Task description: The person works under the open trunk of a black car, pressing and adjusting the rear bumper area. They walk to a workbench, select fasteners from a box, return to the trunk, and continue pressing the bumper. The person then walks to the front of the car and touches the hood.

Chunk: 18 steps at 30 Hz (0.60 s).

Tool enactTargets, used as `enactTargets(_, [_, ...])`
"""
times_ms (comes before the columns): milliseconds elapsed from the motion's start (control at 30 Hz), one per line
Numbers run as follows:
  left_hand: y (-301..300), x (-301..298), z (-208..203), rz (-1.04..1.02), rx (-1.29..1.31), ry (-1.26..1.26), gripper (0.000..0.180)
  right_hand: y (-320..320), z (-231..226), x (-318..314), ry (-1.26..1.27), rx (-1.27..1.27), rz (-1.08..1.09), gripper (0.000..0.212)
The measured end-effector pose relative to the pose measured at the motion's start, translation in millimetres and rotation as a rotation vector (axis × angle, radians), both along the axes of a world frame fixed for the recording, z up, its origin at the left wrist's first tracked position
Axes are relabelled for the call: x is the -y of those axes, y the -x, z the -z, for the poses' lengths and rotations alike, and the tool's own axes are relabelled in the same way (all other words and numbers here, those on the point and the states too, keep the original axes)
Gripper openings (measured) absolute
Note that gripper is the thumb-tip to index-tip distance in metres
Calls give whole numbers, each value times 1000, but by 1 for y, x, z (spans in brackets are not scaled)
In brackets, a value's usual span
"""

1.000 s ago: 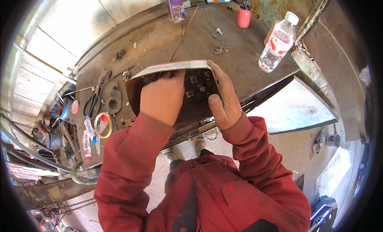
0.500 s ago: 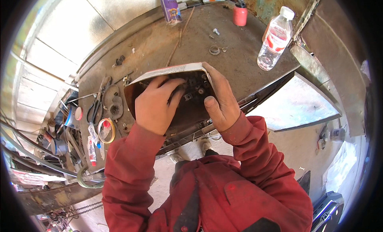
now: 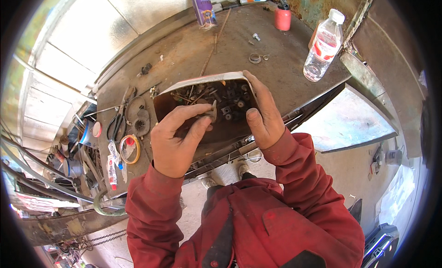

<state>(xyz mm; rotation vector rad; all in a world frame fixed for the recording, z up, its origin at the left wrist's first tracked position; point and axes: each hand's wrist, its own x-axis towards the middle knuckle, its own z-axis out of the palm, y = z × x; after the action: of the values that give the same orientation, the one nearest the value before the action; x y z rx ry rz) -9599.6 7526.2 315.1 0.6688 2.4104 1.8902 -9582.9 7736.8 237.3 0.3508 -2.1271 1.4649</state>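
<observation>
In my right hand (image 3: 264, 112) is the right side of an open box (image 3: 201, 80) with a pale rim and a dark inside. Its fingers wrap over the outer wall while the thumb sits at the near inner side. Dark bolts, nuts and other small hardware (image 3: 231, 98) lie inside the box. Above its near left part, my left hand (image 3: 177, 136) pinches a small grey fastener (image 3: 213, 111) with a narrow tip between thumb and fingers. Those fingers partly cover it, so its exact kind is unclear.
The box is over the front edge of a worn metal bench (image 3: 184, 56). To the left lie black-handled scissors (image 3: 117, 123), a tape roll (image 3: 130, 149) and a tube (image 3: 112, 173). Farther back stand a purple can (image 3: 203, 10), a red bottle (image 3: 282, 19) and a clear plastic bottle (image 3: 322, 49).
My left hand has come up out of the box toward me, now with a small grey fastener pinched in its fingers. My right hand has kept its hold on the box.
</observation>
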Motion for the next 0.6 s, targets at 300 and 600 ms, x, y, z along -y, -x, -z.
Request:
enactTargets(300, [-4, 13, 2, 11, 32, -20, 25, 0, 4, 1, 4, -14, 2, 73])
enactTargets(600, [-16, 27, 6, -102, 22, -91, 19, 2, 8, 1, 24, -30, -17, 76])
